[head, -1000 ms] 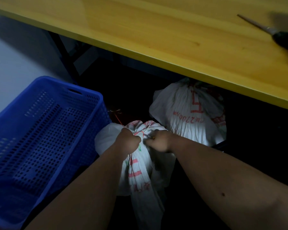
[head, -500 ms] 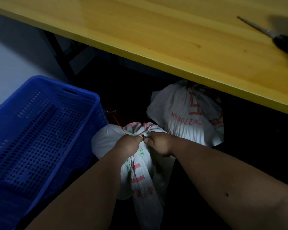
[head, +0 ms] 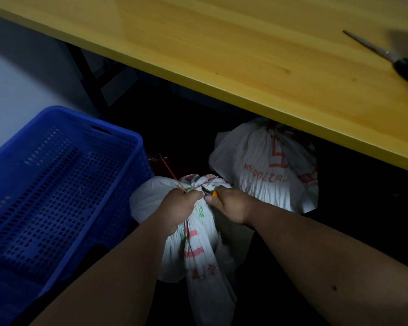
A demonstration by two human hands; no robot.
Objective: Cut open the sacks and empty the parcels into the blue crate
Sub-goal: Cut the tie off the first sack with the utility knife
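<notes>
Under the yellow table, two white sacks sat on the dark floor, and both were tied shut at the top. The near sack stood just right of the blue crate. The far sack rested farther back on the right, partly under the table edge, and no hand was on it. The crate looked empty, with no parcels in it. So I think the job was only at its start: the first tie was being cut, and both sacks were yet to be opened and tipped out.

The left hand was closed in a fist on the bunched neck of the near sack, with a thin red string poking up from it. The right hand was closed around a small cutter with an orange bit showing. Its dark tip touched the knot, right beside the left hand. The hands were nearly touching. Far right on the table lay a dark-handled tool, well apart from both hands.
</notes>
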